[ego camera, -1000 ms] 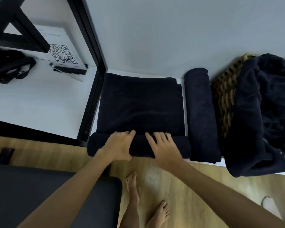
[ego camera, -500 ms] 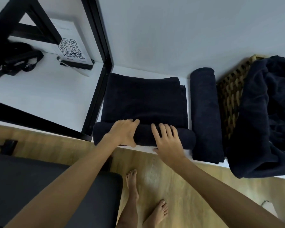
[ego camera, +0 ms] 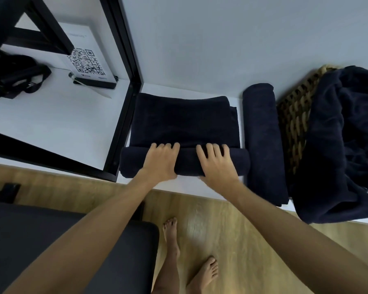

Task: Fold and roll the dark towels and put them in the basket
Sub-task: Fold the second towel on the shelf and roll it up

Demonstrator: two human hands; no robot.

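Observation:
A dark folded towel (ego camera: pixel 184 119) lies flat on the white shelf (ego camera: pixel 240 96), its near end wound into a roll (ego camera: pixel 187 162). My left hand (ego camera: pixel 160 161) and my right hand (ego camera: pixel 217 164) lie side by side on top of that roll, fingers stretched over it and pressing. A finished rolled towel (ego camera: pixel 262 141) lies lengthwise to the right. Beyond it stands a woven basket (ego camera: pixel 293 122) with a loose dark towel (ego camera: pixel 346 141) draped over it and hanging past the shelf edge.
A black metal frame (ego camera: pixel 125 102) borders the towel on the left. Behind it are a QR-code sign (ego camera: pixel 86 62) and a black strap bundle (ego camera: pixel 13 77). A dark bench (ego camera: pixel 51 240) and my bare feet (ego camera: pixel 191 266) are on the wooden floor below.
Both hands have pushed the roll away from me along the towel. The roll has grown thicker and the flat part shorter.

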